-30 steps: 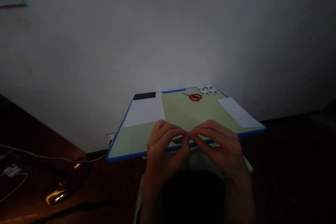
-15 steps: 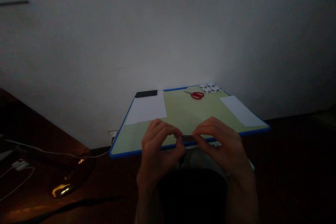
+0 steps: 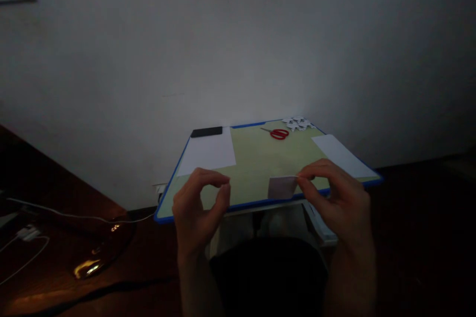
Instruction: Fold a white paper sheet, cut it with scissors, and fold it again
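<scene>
A small square piece of paper [image 3: 281,188] hangs by its upper right corner from my right hand [image 3: 336,203], pinched between thumb and index finger. It is over the front edge of the table [image 3: 256,178]. Left of it, apart from the paper, my left hand [image 3: 201,208] has thumb and index fingertips together, with nothing visible between them. Both hands are above the near side of the table. Beyond them lie red-handled scissors [image 3: 279,133], blades pointing left.
On the table's left lies a white sheet [image 3: 208,153] with a flat black object [image 3: 207,132] at its back edge. At right lies another white sheet [image 3: 344,156]; behind it are several folded paper pieces [image 3: 298,124]. A wall [image 3: 238,49] stands behind the table.
My hands have moved apart, left hand to the left and right hand to the right. The left fingers have let go of the paper, which now hangs flat-side toward me.
</scene>
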{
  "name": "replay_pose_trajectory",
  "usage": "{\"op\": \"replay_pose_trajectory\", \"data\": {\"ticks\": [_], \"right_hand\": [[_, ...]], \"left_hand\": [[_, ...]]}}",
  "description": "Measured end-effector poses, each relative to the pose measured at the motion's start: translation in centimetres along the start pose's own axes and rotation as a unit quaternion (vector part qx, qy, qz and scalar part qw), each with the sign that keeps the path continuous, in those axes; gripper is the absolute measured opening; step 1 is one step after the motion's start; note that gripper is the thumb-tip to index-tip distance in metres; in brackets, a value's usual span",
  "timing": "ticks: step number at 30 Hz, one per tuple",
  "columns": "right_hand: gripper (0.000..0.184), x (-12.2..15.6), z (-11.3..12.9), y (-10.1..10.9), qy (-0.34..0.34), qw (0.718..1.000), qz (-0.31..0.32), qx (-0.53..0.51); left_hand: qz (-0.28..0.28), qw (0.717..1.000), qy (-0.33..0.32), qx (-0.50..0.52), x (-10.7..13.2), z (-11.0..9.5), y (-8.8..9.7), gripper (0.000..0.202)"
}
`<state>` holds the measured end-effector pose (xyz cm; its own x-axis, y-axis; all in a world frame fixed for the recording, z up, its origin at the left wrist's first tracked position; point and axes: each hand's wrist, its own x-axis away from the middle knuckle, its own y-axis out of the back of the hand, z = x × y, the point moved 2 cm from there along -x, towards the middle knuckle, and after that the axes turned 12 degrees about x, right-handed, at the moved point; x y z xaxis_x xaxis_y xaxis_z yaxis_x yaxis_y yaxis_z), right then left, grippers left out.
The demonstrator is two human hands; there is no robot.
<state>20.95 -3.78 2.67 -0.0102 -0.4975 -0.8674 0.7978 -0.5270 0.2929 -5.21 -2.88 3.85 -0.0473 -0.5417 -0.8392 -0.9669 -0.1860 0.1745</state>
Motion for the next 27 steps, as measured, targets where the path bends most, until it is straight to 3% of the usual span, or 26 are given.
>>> {"op": "replay_pose_trajectory", "data": {"ticks": [4, 8, 10, 13, 15, 17, 19, 21, 24, 27], "right_hand": [[0.014, -0.1, 0.4, -1.2, -0.015, 0.998, -0.006, -0.057], [0.013, -0.1, 0.2, -2.2, -0.108, 0.977, -0.123, -0.14], [0.009, 0.1, -0.2, -2.6, -0.174, 0.956, -0.158, -0.178], [0.004, 0.3, -1.0, -3.3, -0.207, 0.941, -0.123, -0.238], [0.005, 0.4, -1.4, -3.7, -0.195, 0.948, -0.043, -0.246], [0.009, 0.4, -1.6, -4.0, -0.176, 0.963, 0.036, -0.199], [0.032, 0.3, -1.4, -3.9, -0.15, 0.978, 0.052, -0.134], [0.048, -0.1, -0.8, -3.5, -0.112, 0.989, 0.025, -0.091], [0.041, -0.6, 0.6, -3.4, -0.035, 0.997, 0.041, -0.058], [0.023, -0.7, 1.1, -3.7, -0.012, 0.996, 0.051, -0.07]], "left_hand": [[0.088, 0.994, 0.016, 0.062, -0.3, -0.8, -2.1, 0.016], [0.15, 0.982, 0.025, 0.109, -0.4, -0.5, -3.7, 0.01], [0.134, 0.982, 0.038, 0.127, -0.2, 0.1, -3.8, 0.008], [0.036, 0.987, 0.055, 0.147, 0.1, 0.9, -3.4, 0.008], [-0.04, 0.987, 0.048, 0.151, 0.3, 1.1, -3.1, 0.007], [-0.079, 0.988, 0.031, 0.128, 0.2, 0.9, -2.9, 0.008], [-0.053, 0.995, 0.011, 0.079, 0.0, 0.4, -3.1, 0.01], [0.004, 0.999, -0.008, 0.037, -0.3, -0.1, -3.3, 0.013], [0.049, 0.998, -0.033, 0.011, -0.4, -0.6, -3.6, 0.018], [0.037, 0.999, -0.025, 0.022, -0.1, -0.5, -3.6, 0.028]]}}
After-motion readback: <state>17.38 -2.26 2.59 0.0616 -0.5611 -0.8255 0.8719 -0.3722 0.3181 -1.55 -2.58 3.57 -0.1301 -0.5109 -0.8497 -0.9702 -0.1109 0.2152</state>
